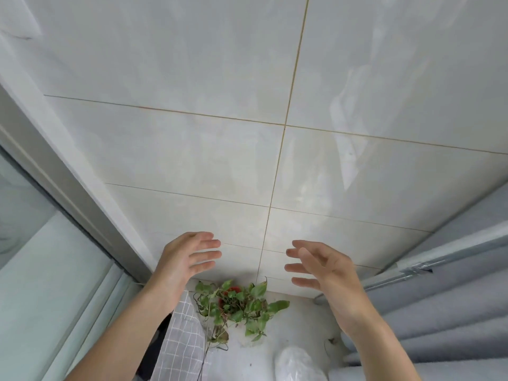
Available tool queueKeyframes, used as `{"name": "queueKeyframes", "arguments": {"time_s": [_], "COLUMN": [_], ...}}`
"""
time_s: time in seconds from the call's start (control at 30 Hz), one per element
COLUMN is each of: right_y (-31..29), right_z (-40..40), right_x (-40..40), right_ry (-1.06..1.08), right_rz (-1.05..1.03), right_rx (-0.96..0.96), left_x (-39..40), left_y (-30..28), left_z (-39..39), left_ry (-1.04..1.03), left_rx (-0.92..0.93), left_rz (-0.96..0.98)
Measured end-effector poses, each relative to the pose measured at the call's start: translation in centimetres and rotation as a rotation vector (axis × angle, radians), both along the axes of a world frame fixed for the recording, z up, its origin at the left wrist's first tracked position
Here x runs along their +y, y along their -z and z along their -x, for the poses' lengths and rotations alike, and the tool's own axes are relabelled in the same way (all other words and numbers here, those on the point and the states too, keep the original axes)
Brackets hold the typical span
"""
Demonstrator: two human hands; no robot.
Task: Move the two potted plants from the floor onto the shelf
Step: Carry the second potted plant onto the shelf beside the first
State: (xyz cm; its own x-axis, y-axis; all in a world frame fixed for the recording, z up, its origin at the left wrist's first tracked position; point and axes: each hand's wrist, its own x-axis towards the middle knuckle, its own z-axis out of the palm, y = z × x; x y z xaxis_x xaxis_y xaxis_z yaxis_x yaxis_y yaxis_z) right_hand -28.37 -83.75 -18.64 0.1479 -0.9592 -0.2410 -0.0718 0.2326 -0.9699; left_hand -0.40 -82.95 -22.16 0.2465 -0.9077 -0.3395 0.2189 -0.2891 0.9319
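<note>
1. Left hand [184,258] and right hand [324,266] are raised before the tiled wall [220,149], fingers apart, holding nothing.
2. A potted plant [236,303] sits on the floor [297,320] at the wall's foot.

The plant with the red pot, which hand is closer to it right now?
Left, narrowly. The left hand is up and left of the plant; the right hand is up and right, farther off. Both are open and empty.
</note>
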Motion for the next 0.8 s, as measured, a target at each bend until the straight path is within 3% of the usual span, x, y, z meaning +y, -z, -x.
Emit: {"name": "queueKeyframes", "arguments": {"time_s": [0.23,0.5,0.8], "right_y": [4.2,10.2,27.9], "right_z": [-0.4,1.3,0.7], "right_x": [-1.9,-1.6,-1.1], "right_ry": [-0.024,-0.059,-0.076], "right_rz": [-0.087,-0.137,-0.258], "right_rx": [0.034,0.086,0.125], "left_x": [-0.4,0.3,2.5], "left_y": [6.0,15.8,33.4], "left_z": [-0.4,4.7,7.8], "left_ry": [-0.055,-0.083,-0.169], "left_rx": [-0.011,0.054,0.090], "left_rz": [-0.110,-0.275,-0.468]}}
